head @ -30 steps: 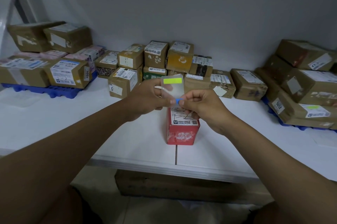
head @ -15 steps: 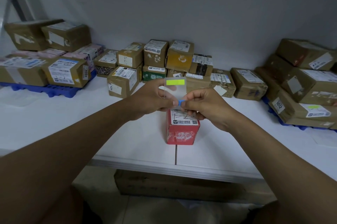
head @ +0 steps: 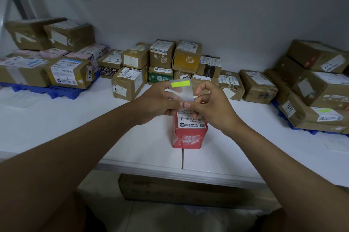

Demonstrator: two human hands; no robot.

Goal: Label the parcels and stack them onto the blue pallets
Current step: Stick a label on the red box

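Red parcel (head: pixel 189 133) is standing upright at the white table's (head: pixel 56 128) front edge, white shipping label on top. Translucent label sheet (head: pixel 181 90) with a yellow-green strip is being held upright just above it, pinched by both hands. Brown parcels are sitting stacked on the blue pallets: left pallet (head: pixel 47 91) and right pallet (head: pixel 309 131), at the table's far corners.
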